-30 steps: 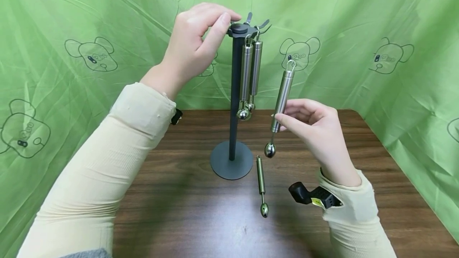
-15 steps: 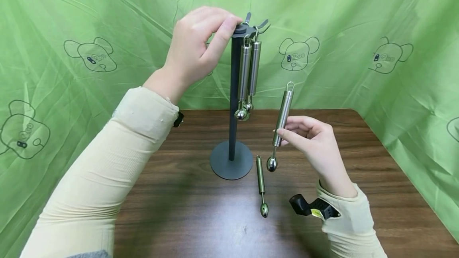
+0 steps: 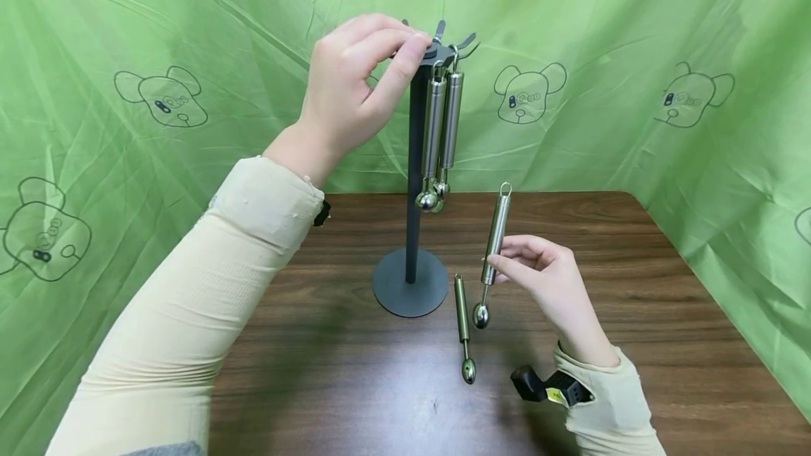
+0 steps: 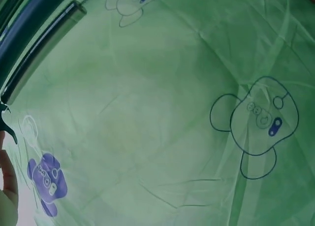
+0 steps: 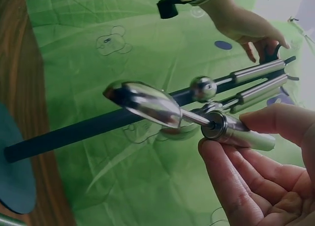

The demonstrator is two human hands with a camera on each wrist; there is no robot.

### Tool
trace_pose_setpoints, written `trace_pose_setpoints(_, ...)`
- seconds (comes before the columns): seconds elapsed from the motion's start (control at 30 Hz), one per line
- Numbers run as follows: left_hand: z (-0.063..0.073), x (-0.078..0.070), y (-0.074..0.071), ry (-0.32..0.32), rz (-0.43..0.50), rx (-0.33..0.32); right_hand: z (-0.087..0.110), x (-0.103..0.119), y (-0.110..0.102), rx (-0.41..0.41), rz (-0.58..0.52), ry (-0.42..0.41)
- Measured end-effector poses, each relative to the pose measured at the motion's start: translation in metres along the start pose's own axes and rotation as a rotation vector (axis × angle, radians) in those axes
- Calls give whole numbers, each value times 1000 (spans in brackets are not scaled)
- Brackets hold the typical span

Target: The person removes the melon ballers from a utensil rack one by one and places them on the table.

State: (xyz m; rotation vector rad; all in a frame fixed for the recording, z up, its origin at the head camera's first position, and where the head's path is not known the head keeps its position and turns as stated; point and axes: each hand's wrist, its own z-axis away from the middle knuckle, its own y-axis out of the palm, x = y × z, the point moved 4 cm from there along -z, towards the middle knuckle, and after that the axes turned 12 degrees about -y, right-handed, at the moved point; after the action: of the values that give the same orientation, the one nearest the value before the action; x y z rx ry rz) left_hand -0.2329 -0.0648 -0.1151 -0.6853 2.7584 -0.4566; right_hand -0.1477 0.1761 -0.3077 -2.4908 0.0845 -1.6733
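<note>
In the head view my right hand point(image 3: 541, 276) pinches the steel handle of an oval-headed melon baller point(image 3: 497, 234) between thumb and fingers. The tool is nearly upright above the table, scoop down, hanging loop up. A second melon baller point(image 3: 464, 326) lies on the table just left of it. My left hand point(image 3: 357, 83) grips the hooked top of a dark stand point(image 3: 415, 231); the fingertips are partly hidden there. Melon ballers point(image 3: 434, 125) hang by their loops from the stand's hooks. The right wrist view shows the held scoop point(image 5: 147, 103) close up.
The stand's round base point(image 3: 393, 294) rests on a brown wood-grain table point(image 3: 665, 343). Green cloth point(image 3: 602, 20) with bear drawings encloses the back and sides. A black wrist camera point(image 3: 551, 385) sits on the right sleeve.
My right hand has lowered the melon baller toward the table, beside the one lying there. My left hand has shifted slightly right at the stand's top, thumb closer to the index finger.
</note>
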Motion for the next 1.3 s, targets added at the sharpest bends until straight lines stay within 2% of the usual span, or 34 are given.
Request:
trace_pose_setpoints(0.13, -1, 0, 0, 5, 19, -23, 4, -9, 1, 4, -8, 25)
trace_pose_setpoints(0.33, -1, 1, 0, -1, 32, -21, 9, -18, 1, 11, 8, 58)
trace_pose_setpoints(0.73, -3, 4, 1, -97, 96, 10, 21, -45, -3, 45, 36, 157)
trace_pose_setpoints(0.97, -6, 6, 1, -56, 93, 11, 25, -56, -5, 83, 24, 198)
trace_pose_setpoints(1.3, -9, 8, 1, -68, 139, 33, 30, -71, -10, 138, 20, 273)
